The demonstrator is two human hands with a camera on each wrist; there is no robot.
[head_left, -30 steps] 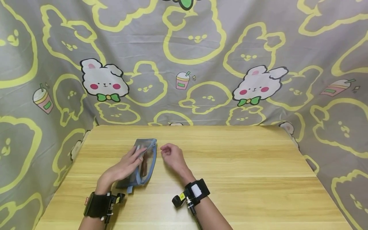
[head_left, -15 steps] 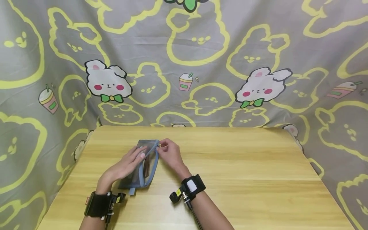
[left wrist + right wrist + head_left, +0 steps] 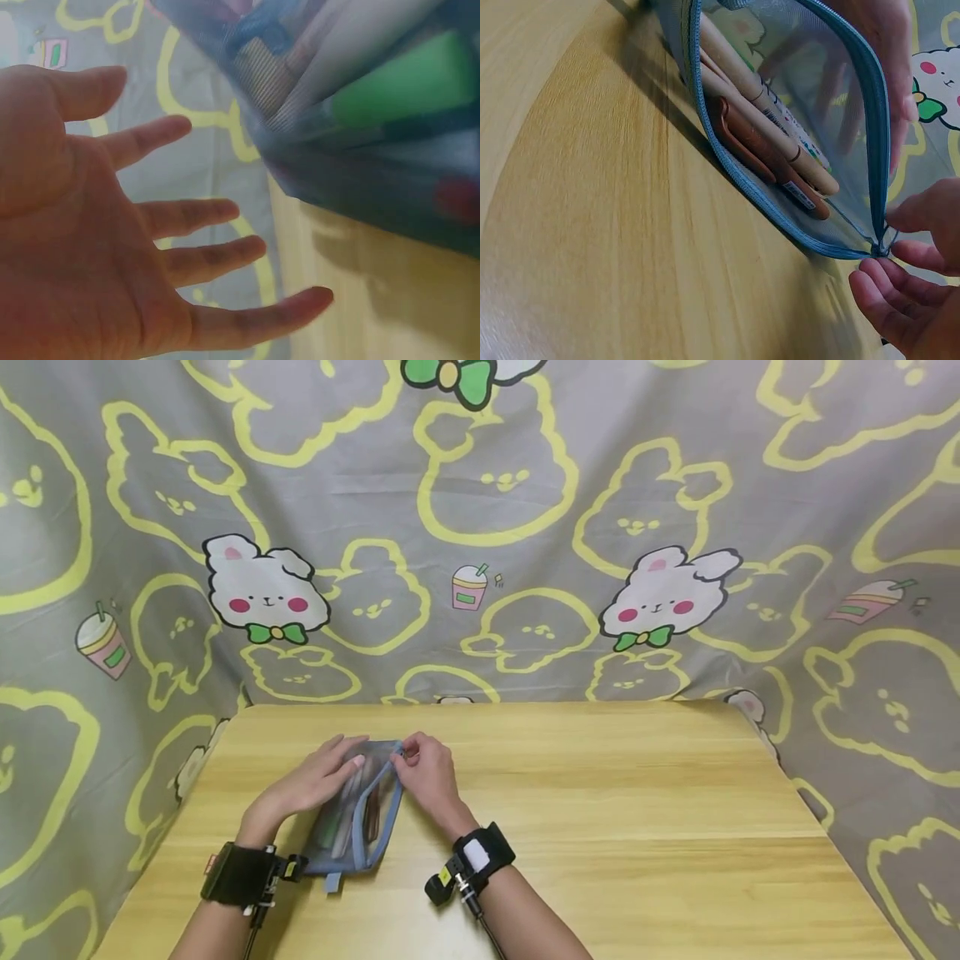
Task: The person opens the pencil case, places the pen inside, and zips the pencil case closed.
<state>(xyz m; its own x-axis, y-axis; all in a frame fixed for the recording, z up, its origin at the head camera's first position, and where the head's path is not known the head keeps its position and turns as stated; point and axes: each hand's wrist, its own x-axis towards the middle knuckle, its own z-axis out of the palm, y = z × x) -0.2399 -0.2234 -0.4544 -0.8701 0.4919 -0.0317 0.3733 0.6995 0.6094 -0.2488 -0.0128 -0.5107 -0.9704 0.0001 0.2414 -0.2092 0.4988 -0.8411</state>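
Note:
A blue mesh zip pouch [image 3: 333, 839] lies on the table, left of centre. Its zipper [image 3: 881, 142] gapes wide in the right wrist view, with a brown pen [image 3: 754, 146] and several other pens inside. My right hand [image 3: 429, 777] pinches the zipper pull at the pouch's far end; thumb and fingers meet there in the right wrist view. My left hand [image 3: 307, 783] is held at the pouch's left side, fingers straight and spread. In the left wrist view a gap separates those fingers from the pouch, where a green item [image 3: 405, 86] shows through the mesh.
The wood-grain table [image 3: 637, 827] stretches to the right of the hands. A grey curtain with cartoon rabbits [image 3: 517, 527] hangs behind it and along both sides. A small blue fabric tab [image 3: 333, 882] sticks out from the pouch's near end.
My right hand came left to the pouch's far corner and now pinches the zipper pull. The left hand drew back left from over the pouch, and the pouch opening looks wider.

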